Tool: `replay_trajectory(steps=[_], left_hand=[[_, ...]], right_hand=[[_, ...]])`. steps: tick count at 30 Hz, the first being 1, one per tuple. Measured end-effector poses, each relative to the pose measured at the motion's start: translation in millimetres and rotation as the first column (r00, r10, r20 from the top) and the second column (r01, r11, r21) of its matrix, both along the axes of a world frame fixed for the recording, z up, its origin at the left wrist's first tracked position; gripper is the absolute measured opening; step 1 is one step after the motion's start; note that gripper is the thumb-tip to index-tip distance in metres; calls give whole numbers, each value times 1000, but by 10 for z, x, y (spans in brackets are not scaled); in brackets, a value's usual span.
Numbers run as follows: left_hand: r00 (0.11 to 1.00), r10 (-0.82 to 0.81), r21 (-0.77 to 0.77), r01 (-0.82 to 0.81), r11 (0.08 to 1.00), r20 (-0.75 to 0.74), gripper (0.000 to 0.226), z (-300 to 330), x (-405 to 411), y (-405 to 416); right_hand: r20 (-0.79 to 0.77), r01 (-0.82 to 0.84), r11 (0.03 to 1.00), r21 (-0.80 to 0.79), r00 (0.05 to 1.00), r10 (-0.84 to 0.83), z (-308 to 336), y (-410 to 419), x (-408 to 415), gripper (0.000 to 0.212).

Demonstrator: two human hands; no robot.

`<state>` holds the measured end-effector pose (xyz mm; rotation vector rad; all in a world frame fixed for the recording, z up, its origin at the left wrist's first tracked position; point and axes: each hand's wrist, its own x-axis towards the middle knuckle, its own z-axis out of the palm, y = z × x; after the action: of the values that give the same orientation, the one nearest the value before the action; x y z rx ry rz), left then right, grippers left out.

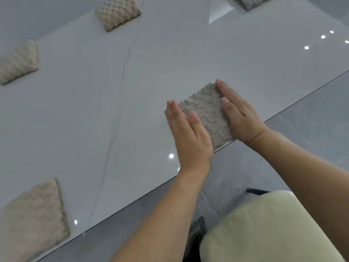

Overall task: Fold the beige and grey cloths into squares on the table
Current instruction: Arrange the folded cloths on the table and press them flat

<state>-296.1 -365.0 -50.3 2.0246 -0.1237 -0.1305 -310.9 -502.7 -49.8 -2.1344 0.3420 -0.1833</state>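
A folded grey cloth lies at the near edge of the white table. My left hand stands on its edge against the cloth's left side, fingers straight. My right hand presses against the cloth's right side, fingers straight too. Three folded beige cloths lie on the table: one at the near left, one at the far left, one at the back. Another folded grey cloth sits at the top edge, partly cut off.
A cream cushioned chair seat stands below the table edge at the lower right. Grey tiled floor shows beyond the table's edge. Ceiling lights reflect on the glossy tabletop.
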Motion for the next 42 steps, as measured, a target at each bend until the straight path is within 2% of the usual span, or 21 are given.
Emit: replay_trajectory(steps=[2,5,7,10,13,15,17,19,20,21,23,26,29,32,37,42], left_hand=[[999,-8,175,0,985,47,63,-106,53,-10],[994,-61,544,-1,839,95,63,-237,115,69],[985,-136,656,32,754,109,66,-271,121,176],[969,-226,721,86,688,99,69,-286,152,346],[954,-287,747,125,653,91,72,-271,197,405],[942,-328,724,175,668,75,70,-232,258,447],[933,-353,621,241,746,62,65,-176,407,533],[917,-398,442,342,829,37,59,-79,666,595],[894,-447,357,415,837,10,55,-29,820,591],[857,-515,290,497,818,-19,50,25,969,560],[744,-665,227,659,717,-63,47,118,1206,422],[542,-837,246,824,511,-76,49,174,1345,182],[379,-922,309,889,338,-82,50,109,1373,53],[339,-939,375,880,293,-61,52,44,1411,10],[288,-957,574,791,211,-45,57,-50,1452,-20],[259,-965,662,729,174,-32,58,-56,1456,-31]], right_hand=[[-41,-52,993,-106,998,48,-51,14,12,53],[-129,-108,920,-376,990,63,-110,45,27,54],[-160,-122,866,-484,986,49,-150,49,6,54],[-163,-114,828,-549,986,27,-183,32,-44,55],[-152,-71,821,-566,988,-19,-204,30,-50,56],[-127,-14,824,-566,989,-70,-217,44,-68,57],[-88,96,837,-538,982,-169,-227,81,-118,57],[-9,295,833,-467,941,-338,-212,207,-177,57],[42,395,816,-422,907,-418,-194,314,-191,56],[86,473,796,-378,874,-478,-169,445,-189,56],[133,579,761,-291,812,-568,-133,709,-145,59],[86,702,696,-152,711,-698,-148,954,-23,63],[65,741,653,-157,667,-742,-205,1028,44,65],[66,748,638,-179,657,-751,-233,1031,60,66],[19,733,642,-226,662,-749,-256,1038,46,65],[-47,663,674,-326,700,-712,-340,994,-64,65]])
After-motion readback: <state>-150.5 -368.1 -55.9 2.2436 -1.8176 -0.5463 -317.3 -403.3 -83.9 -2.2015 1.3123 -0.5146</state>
